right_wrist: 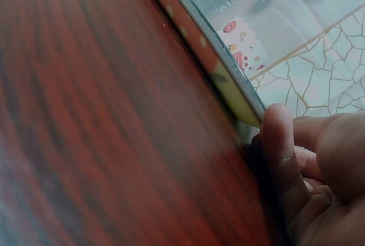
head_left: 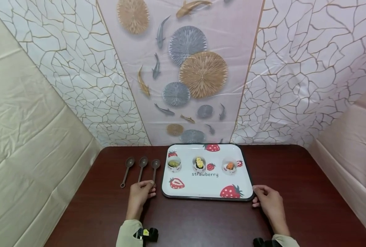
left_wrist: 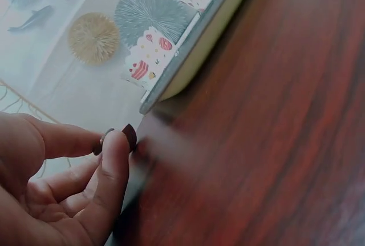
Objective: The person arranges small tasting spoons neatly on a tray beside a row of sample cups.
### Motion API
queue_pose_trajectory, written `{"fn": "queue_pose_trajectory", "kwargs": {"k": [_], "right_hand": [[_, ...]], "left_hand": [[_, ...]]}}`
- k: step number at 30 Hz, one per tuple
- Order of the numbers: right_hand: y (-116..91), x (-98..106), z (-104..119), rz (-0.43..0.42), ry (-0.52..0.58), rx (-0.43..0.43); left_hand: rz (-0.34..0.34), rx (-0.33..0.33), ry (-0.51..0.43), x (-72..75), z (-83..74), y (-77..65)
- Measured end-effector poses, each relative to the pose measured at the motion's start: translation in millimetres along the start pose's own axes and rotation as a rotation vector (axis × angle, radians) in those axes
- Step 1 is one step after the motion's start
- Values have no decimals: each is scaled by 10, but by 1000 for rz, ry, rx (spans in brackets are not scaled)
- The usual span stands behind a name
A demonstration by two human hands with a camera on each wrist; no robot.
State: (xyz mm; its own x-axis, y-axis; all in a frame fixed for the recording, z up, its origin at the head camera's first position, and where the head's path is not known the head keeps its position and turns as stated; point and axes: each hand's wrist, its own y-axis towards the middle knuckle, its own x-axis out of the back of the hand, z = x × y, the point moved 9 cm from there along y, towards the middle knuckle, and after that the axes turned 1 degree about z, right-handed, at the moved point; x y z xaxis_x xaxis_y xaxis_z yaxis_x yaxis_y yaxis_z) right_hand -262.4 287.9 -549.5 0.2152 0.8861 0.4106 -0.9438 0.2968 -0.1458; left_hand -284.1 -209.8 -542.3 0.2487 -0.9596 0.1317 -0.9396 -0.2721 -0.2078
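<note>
My left hand point(head_left: 138, 197) pinches the handle of the rightmost brown measuring spoon point(head_left: 155, 164) between thumb and fingers. In the left wrist view the spoon's dark handle end point(left_wrist: 130, 136) pokes out past the thumb. Two more spoons, the middle one point(head_left: 143, 162) and the left one point(head_left: 129, 163), lie beside it, bowls away from me. My right hand point(head_left: 269, 201) grips the near right corner of a white strawberry tray point(head_left: 198, 189), thumb at the rim. On the tray stand three small paper cups: green food point(head_left: 173, 164), yellow food point(head_left: 199, 163) and orange food point(head_left: 230, 166).
The dark reddish-brown table point(head_left: 201, 219) extends in front of the tray and to both sides. Behind it hangs a patterned cloth point(head_left: 158, 127) with fish and round motifs. Beige cloth point(head_left: 31, 137) drapes down the left side, and more on the right.
</note>
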Motion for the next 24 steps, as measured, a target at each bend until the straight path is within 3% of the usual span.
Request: {"fn": "queue_pose_trajectory", "kwargs": {"k": [16, 24], "right_hand": [[-5, -6, -29, -11, -10, -15], [-1, -17, -23, -6, -15, -13]], "left_hand": [[36, 1, -50, 14, -121, -21], [77, -12, -57, -58, -162, -70]]}}
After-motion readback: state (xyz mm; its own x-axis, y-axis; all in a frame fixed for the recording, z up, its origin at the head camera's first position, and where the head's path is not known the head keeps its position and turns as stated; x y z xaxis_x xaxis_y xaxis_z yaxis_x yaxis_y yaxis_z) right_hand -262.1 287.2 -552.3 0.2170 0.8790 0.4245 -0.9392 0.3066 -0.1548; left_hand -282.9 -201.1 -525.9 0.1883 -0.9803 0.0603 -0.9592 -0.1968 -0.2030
